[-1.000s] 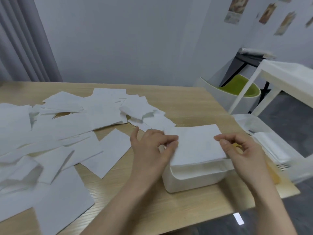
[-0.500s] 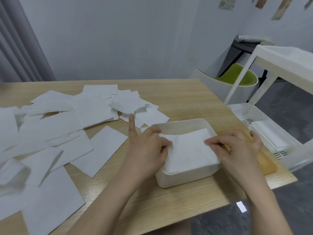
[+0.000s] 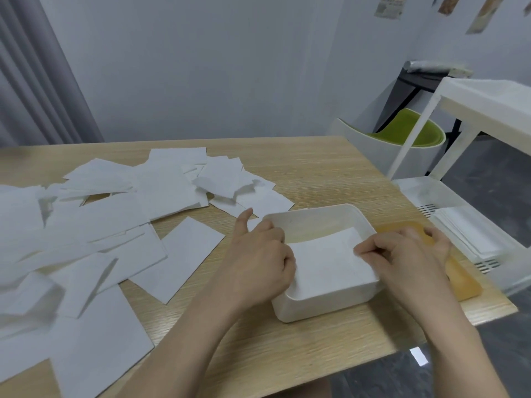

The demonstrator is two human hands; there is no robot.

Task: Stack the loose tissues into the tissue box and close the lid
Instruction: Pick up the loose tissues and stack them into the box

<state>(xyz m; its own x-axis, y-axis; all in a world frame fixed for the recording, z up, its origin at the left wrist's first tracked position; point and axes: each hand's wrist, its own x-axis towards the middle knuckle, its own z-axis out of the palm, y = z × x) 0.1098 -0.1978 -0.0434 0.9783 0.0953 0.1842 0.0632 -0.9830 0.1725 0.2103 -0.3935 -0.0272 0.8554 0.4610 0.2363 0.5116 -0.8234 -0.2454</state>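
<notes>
A white tissue box (image 3: 321, 305) is standing on the wooden table (image 3: 330, 168), near the table's right edge and toward its front. The box is open at the top, and a flat white tissue (image 3: 327, 262) is lying inside it, covering most of the bottom.

The left hand (image 3: 258, 259) is reaching into the box over its left wall. Its fingers are curled together at the left edge of the tissue, while the thumb is sticking up and apart from them. I cannot tell if the fingers are really pinching the tissue or only pressing on it. The right hand (image 3: 402, 254) is reaching in over the right wall, and its index finger and thumb are closing together on the right edge of the tissue; the other fingers are loosely curled behind.

An orange lid (image 3: 462, 277) is lying flat on the table just beside the right wall of the box, partly hidden under the right hand, close to the table's right edge.

Many loose tissues (image 3: 115, 225) are lying scattered and overlapping across the left half and the middle of the table, reaching to its left edge.

Beyond the right edge a white rack (image 3: 488, 116) is standing, and a green chair (image 3: 402, 136) is behind the far right corner.
</notes>
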